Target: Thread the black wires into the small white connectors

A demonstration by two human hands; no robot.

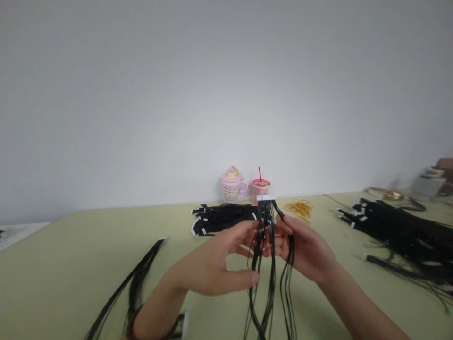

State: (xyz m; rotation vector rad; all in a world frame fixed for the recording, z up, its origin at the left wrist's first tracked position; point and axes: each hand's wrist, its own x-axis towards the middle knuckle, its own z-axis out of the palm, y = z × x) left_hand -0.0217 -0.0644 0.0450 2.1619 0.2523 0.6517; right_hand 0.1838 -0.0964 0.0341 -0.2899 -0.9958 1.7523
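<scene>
A black wire harness (pixel 272 283) with a white connector (pixel 266 198) at its top hangs upright above the table. My right hand (pixel 300 245) pinches its wires just below the connector, on the right side. At the left of the wires is my left hand (pixel 226 264), its thumb stretched apart from its fingers, whose tips are partly hidden behind the wires. Another black harness (pixel 141 271) with a white end lies left of my left forearm.
Bundled black harnesses (pixel 222 217) lie behind my hands. A pink lidded mug (pixel 230 185), a cup with a red straw (pixel 261 186) and yellow rubber bands (pixel 300 208) stand or lie near the wall. A harness pile (pixel 406 231) covers the right side.
</scene>
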